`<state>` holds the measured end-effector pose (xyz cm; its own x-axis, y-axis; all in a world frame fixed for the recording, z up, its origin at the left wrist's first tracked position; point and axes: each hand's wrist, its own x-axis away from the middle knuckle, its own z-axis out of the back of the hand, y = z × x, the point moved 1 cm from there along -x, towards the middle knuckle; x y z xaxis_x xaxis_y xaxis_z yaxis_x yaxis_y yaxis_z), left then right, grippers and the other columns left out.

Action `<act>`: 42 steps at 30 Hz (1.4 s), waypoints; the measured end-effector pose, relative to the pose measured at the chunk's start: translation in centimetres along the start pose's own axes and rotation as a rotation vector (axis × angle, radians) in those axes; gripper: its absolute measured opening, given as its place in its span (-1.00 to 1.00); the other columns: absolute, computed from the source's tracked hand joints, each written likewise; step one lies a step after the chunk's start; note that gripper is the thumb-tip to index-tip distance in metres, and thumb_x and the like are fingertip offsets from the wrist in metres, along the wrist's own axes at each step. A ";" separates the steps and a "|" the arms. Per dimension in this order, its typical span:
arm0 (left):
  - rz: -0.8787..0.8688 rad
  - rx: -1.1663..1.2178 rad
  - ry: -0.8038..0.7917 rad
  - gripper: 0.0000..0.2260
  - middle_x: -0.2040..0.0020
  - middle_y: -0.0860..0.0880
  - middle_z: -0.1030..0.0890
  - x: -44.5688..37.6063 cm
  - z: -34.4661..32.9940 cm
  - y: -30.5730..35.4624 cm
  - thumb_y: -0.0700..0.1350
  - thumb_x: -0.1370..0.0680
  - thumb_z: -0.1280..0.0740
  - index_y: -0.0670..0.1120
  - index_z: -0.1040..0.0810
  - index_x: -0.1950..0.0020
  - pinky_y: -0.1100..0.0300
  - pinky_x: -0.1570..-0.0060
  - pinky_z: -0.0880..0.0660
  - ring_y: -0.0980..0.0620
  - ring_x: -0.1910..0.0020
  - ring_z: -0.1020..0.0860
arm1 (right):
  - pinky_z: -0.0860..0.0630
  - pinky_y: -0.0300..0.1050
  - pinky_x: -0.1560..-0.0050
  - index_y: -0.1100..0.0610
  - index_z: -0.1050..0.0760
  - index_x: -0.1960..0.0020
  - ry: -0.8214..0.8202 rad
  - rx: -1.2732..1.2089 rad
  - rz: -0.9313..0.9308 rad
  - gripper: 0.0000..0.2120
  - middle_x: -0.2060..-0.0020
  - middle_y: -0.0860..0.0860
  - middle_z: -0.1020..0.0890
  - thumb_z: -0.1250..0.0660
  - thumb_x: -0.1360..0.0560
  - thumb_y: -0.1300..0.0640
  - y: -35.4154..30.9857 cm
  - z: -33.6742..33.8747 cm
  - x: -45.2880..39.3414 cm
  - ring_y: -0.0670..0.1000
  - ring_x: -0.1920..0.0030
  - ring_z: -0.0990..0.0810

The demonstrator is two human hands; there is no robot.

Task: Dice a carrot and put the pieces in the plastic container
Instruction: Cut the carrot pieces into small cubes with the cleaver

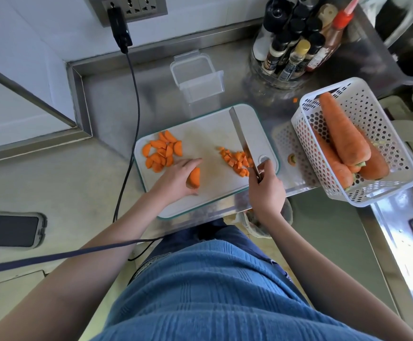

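Observation:
On the white cutting board point(205, 129) lie a heap of half-moon carrot slices point(162, 151) at the left and a pile of small diced carrot pieces point(237, 161) at the right. My left hand point(178, 179) holds a stack of carrot slices point(193, 177) near the board's front. My right hand point(265, 190) grips the knife point(241, 137), whose blade rests beside the diced pile. The clear plastic container point(198, 76) stands behind the board with nothing visible inside.
A white perforated basket point(363, 114) of whole carrots sits at the right. A round rack of spice bottles point(296, 45) stands at the back right. A black cable point(131, 134) runs down left of the board. A phone point(8, 230) lies at far left.

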<state>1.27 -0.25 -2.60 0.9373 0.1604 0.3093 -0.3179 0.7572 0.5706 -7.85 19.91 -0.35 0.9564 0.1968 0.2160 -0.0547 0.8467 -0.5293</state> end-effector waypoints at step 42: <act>-0.126 0.125 0.419 -0.63 -0.05 -0.08 -0.62 2.9 -2.1 0.6 -0.46 -0.39 -0.30 -0.18 -0.62 -0.13 0.16 -0.09 -0.47 -0.09 -0.07 -0.51 | -0.18 -0.17 0.49 0.10 -0.25 0.09 -0.329 -0.200 0.015 -0.85 0.43 0.00 -0.41 -0.08 -0.64 0.09 -6.7 -2.8 4.5 0.01 0.47 -0.34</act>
<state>4.14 2.03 -2.98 0.9385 0.3336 -0.0885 -0.1880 0.7091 0.6796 -2.32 13.71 1.87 0.8110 0.3841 0.4413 0.0200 0.7356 -0.6771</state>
